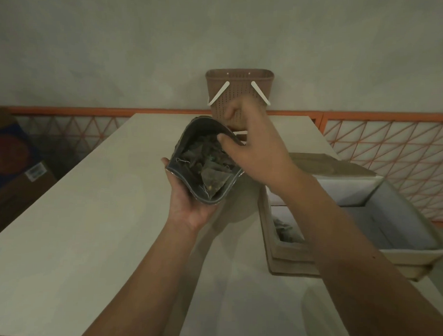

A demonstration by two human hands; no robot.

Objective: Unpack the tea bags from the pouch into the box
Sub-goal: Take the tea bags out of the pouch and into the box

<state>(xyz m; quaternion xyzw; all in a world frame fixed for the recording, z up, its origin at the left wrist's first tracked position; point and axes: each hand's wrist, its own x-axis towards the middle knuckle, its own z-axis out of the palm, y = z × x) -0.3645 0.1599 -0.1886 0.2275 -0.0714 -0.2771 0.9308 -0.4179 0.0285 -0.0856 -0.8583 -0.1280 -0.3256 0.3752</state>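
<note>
My left hand (pixel 189 204) cups a dark open pouch (pixel 185 141) from below, above the middle of the table. Several pyramid tea bags (pixel 210 175) with thin strings lie inside it. My right hand (pixel 253 149) hovers over the pouch's far rim, thumb dipping into the opening and fingers curled; whether it pinches a tea bag is hidden. To the right stands the box (pixel 410 257), open, with white inner walls and compartments. A few tea bags (pixel 286 233) lie in its near left compartment.
A brown perforated basket (pixel 239 93) with white handles stands at the table's far edge. The pale table (pixel 75 225) stretches left and toward me. An orange lattice rail (pixel 391 153) runs behind. Cardboard cartons (pixel 12 165) sit on the floor at left.
</note>
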